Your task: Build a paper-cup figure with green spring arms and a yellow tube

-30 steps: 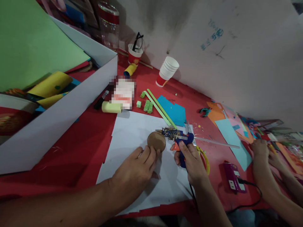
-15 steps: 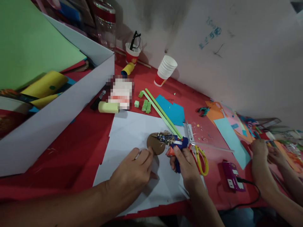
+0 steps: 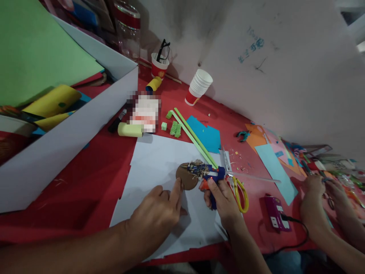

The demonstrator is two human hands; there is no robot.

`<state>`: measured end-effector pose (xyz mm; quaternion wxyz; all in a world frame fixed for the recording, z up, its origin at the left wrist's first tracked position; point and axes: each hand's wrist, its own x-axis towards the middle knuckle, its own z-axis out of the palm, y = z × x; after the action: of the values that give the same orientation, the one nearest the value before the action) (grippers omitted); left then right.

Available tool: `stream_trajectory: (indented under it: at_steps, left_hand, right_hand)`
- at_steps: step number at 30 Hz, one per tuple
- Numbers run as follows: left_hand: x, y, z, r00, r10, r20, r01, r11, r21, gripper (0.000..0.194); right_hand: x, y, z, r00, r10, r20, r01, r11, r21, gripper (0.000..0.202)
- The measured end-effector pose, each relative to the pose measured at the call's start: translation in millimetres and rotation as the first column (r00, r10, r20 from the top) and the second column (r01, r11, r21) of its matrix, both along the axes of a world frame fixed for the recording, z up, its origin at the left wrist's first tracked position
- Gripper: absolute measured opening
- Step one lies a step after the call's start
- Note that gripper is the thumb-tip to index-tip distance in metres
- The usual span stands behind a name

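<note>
Where a wall [image 3: 222, 49] backs the red table [image 3: 94, 179], white paper [image 3: 154, 160] lies.

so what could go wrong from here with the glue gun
The left hand's index finger presses the brown disc close to the nozzle of the hot glue gun, so a burn seems possible if it is hot. Shreds clinging around the gun's front could drop onto the disc or stick in glue. The long glue stick jutting from its back might catch on something as the right hand moves.
</note>
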<state>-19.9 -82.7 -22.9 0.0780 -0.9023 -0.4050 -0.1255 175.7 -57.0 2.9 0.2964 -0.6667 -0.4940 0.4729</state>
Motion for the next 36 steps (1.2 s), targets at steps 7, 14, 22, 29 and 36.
stream_trajectory:
  at_steps: [7, 14, 22, 29, 36]
  left_hand:
    - [-0.7, -0.6, -0.6, 1.0, 0.004, 0.004, -0.004, 1.0, 0.015, 0.03]
    - [-1.6, -0.6, -0.4, 1.0, -0.019, -0.012, 0.019, 0.999, -0.049, 0.028]
    - [-0.7, -1.5, -2.2, 1.0, -0.01, 0.011, 0.011, 1.0, -0.01, 0.03]
    - [-1.0, -2.2, -2.6, 1.0, -0.006, -0.013, 0.006, 1.0, -0.031, 0.033]
    - [-1.4, -1.7, -3.2, 1.0, -0.013, -0.013, 0.013, 1.0, -0.021, 0.032]
  right_hand:
    - [2.7, -0.5, -1.8, 1.0, -0.019, 0.016, 0.019, 1.0, 0.014, 0.052]
    - [3.9, -0.9, -0.6, 0.998, 0.003, 0.06, -0.005, 0.999, 0.034, 0.052]
    - [5.4, -1.3, -0.9, 0.999, 0.007, 0.039, -0.008, 0.999, 0.032, 0.051]
    - [6.0, -2.6, -3.0, 0.999, 0.038, 0.038, -0.04, 0.999, 0.036, 0.049]
    - [3.9, 1.2, -2.3, 0.998, 0.027, 0.056, -0.03, 0.998, 0.049, 0.052]
